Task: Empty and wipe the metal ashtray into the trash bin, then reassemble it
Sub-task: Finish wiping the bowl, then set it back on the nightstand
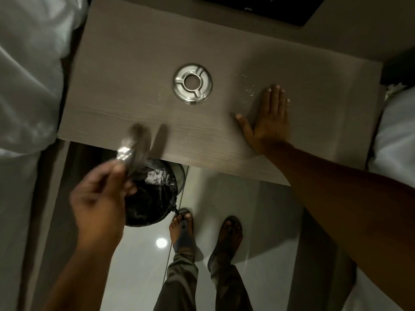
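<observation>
Grey counter (134, 90) between beds; trash bin (152, 194) below its edge. Right hand (267, 117) lies flat, empty. Left hand (98, 198) grips blurred ashtray bowl (132, 144) above bin; ashtray lid (192, 83) on counter. Shaking could scatter ash (250, 90).

dim room | overhead lamp glare on floor (161, 243) | left hand (98, 198) motion-blurred | wide-angle edge distortion

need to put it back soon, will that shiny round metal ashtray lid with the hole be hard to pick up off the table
Probably fiddly: the shiny round metal ashtray lid lies flat on the grey wooden table, leaving little edge to grip. It looks thin, so likely light and stiff. Its polish suggests it may slide.
</observation>
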A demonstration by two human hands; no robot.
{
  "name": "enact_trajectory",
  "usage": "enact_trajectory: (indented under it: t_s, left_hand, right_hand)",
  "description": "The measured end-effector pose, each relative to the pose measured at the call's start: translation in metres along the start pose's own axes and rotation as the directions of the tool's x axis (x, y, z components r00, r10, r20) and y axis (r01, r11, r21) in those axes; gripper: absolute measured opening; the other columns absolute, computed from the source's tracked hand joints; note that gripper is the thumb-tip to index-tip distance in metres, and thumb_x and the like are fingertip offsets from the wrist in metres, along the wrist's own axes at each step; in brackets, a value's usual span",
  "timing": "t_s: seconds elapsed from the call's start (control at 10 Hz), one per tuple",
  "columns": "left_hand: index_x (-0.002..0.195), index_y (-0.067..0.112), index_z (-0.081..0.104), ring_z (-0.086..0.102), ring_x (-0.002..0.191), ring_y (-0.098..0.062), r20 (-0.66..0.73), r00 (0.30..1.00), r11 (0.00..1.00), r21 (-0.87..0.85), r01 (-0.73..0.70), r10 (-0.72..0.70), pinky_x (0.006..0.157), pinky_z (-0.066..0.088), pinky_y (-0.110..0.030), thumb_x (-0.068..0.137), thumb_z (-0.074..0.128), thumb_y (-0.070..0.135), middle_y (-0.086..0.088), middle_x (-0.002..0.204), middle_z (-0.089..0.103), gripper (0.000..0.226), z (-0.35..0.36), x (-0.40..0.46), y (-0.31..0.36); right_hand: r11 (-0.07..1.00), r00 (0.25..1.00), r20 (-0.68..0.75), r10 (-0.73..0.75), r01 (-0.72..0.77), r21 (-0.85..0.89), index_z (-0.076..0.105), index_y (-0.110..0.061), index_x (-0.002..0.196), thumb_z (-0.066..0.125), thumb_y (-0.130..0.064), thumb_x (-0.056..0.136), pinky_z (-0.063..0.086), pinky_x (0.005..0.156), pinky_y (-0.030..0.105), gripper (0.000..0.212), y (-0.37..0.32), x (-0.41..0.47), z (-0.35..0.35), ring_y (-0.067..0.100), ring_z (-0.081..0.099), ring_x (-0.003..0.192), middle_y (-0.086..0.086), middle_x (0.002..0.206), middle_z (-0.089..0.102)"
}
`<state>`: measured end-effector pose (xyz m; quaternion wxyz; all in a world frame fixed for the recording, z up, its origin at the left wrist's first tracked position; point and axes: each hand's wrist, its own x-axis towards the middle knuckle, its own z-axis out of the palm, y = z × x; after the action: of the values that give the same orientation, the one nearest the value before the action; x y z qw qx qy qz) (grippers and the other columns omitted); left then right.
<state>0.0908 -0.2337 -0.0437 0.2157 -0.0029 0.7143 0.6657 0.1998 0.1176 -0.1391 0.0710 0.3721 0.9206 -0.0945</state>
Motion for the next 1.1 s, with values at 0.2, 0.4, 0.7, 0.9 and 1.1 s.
enact_trajectory:
  t_s: [0.2, 0.4, 0.7, 0.9, 1.1]
  left_hand:
    - [0.111, 0.0, 0.071, 0.063, 0.091, -0.021, 0.603, 0.661, 0.49, 0.454, -0.744, 0.446, 0.085, 0.046, -0.022, 0.092, 0.059, -0.006, -0.019, 0.103, 0.067, 0.023, 0.137, 0.073, 0.028]
    - [0.119, 0.002, 0.067, 0.062, 0.102, -0.036, 0.797, 0.572, 0.3, 0.506, -0.809, 0.197, 0.084, 0.049, -0.039, 0.086, 0.058, -0.006, -0.018, 0.118, 0.065, 0.035, 0.153, 0.099, -0.008]
    - [0.118, 0.002, 0.069, 0.068, 0.081, -0.033, 0.847, 0.51, 0.337, 0.441, -0.832, 0.151, 0.071, 0.058, -0.043, 0.09, 0.065, 0.004, -0.015, 0.113, 0.066, 0.028, 0.173, 0.101, -0.01]
    - [0.135, 0.013, 0.05, 0.059, 0.103, -0.036, 0.735, 0.637, 0.244, 0.59, -0.769, 0.232, 0.076, 0.053, -0.042, 0.07, 0.065, 0.04, -0.016, 0.134, 0.047, 0.072, 0.159, 0.141, 0.025]
    - [0.15, 0.032, 0.023, 0.018, 0.139, -0.04, 0.681, 0.664, -0.054, 0.685, -0.727, -0.307, 0.107, 0.03, -0.059, 0.055, 0.084, 0.055, -0.013, 0.154, 0.02, 0.115, 0.193, 0.234, 0.06]
  right_hand:
    - [0.999, 0.998, -0.063, -0.028, 0.031, 0.042, 0.013, 0.004, 0.16, 0.025, -0.075, 0.096, 0.003, 0.128, 0.051, 0.102, -0.001, 0.011, -0.004, 0.038, 0.006, 0.158, 0.027, 0.169, 0.01]
    - [0.998, 0.988, -0.151, -0.036, 0.044, 0.052, 0.02, 0.007, 0.157, 0.032, -0.059, 0.098, 0.008, 0.127, 0.054, 0.089, -0.007, 0.012, -0.002, 0.044, 0.015, 0.155, 0.03, 0.166, 0.019]
    - [0.997, 0.986, -0.169, -0.007, 0.019, 0.074, 0.019, 0.006, 0.158, 0.036, -0.052, 0.097, 0.007, 0.128, 0.053, 0.086, 0.009, 0.018, 0.006, 0.043, 0.013, 0.156, 0.03, 0.166, 0.018]
    - [0.999, 0.983, -0.181, -0.025, 0.033, 0.043, 0.019, 0.006, 0.158, 0.039, -0.051, 0.097, 0.007, 0.128, 0.052, 0.086, 0.013, 0.016, 0.005, 0.044, 0.014, 0.155, 0.03, 0.166, 0.019]
    - [0.998, 0.987, -0.162, -0.018, 0.027, 0.057, 0.019, 0.006, 0.158, 0.041, -0.051, 0.096, 0.009, 0.128, 0.054, 0.087, 0.005, 0.023, 0.003, 0.044, 0.013, 0.155, 0.03, 0.166, 0.018]
